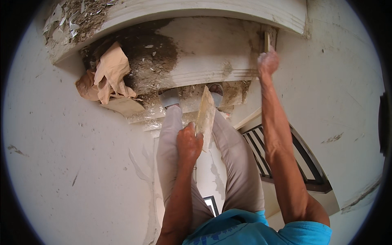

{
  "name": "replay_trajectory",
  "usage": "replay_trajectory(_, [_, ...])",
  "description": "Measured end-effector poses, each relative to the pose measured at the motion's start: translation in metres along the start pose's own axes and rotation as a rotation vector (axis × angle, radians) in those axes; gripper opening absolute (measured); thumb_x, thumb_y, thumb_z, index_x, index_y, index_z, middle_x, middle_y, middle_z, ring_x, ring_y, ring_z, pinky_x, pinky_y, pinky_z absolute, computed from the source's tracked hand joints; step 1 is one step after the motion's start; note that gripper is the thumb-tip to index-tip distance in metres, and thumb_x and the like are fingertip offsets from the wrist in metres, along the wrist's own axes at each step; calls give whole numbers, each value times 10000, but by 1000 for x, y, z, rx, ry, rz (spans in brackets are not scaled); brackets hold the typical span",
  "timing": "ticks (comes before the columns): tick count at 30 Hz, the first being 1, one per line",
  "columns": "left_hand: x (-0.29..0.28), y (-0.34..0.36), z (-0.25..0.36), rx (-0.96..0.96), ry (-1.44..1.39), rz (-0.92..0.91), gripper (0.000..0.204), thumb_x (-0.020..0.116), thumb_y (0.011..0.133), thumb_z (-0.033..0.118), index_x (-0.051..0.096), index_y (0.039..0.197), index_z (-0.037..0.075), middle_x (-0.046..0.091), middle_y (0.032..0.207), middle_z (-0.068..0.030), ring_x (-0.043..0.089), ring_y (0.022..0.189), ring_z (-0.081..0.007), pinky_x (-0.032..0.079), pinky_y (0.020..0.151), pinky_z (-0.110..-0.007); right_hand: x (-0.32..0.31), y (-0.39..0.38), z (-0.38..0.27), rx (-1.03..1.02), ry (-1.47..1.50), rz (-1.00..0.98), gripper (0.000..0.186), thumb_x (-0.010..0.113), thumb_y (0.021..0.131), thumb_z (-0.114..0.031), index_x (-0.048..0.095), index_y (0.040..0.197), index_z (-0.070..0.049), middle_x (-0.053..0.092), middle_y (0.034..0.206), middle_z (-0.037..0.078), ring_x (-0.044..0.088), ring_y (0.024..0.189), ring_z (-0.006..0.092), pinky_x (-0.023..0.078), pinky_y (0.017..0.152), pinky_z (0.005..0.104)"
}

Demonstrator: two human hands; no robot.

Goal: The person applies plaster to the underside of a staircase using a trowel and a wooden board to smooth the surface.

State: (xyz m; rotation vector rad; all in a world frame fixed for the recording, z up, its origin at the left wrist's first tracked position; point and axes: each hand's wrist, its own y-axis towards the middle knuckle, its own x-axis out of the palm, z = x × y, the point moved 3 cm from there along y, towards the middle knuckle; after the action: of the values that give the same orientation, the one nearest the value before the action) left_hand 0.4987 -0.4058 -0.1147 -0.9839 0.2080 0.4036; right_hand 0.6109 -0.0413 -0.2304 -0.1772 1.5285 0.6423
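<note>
My left hand [190,143], between my knees, is closed round a thin, flat board [206,112]. The board is tilted almost edge-on, and its face carries a pale smear. At the far right, my right hand [268,63] reaches up to the corner where the stone step [212,45] meets the wall. That hand is a little blurred and closed on a narrow pale tool [267,41], whose tip lies along the corner; its exact kind does not show. Brown rubble [153,69] and white chips cover the left part of this step.
Crumpled brown paper [112,73] lies at the step's left end. More rubble [87,16] is on the step above. My feet in grey sandals [169,98] stand on a lower step. A dark barred railing [302,163] is at the lower right. Stained walls [77,163] flank the stairs.
</note>
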Motion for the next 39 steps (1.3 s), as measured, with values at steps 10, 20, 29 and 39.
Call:
replay_trajectory(10, [5,0,-7,35,69,28,182,607,751,87,563,866,-46,627,798,-281,583,792,-488,444,760,-567,-76,-29,-167,-158,621,-402,480,545,775,25,657,1210,-144,706,945,156,689,793,327,556,760,427])
replay_trajectory(20, [9,-1,-3,94,-3,55,143,599,747,76,547,813,-41,600,712,-278,580,715,-494,449,709,-568,-24,39,-47,-98,51,-248,187,589,790,-35,656,959,-77,671,898,150,659,839,354,534,728,452])
replay_trajectory(29, [6,-1,3,40,22,-11,159,608,753,79,549,835,-44,617,755,-285,592,751,-487,458,713,-556,-11,16,-81,-211,66,-308,149,614,759,-113,640,903,-87,639,893,113,616,880,278,518,728,380])
replay_trajectory(39, [3,2,7,-21,172,-69,198,639,755,74,577,892,-55,640,814,-293,599,803,-481,455,767,-560,-71,-23,-206,-341,651,-387,429,491,849,53,591,1254,-45,679,1120,151,672,894,290,561,851,388])
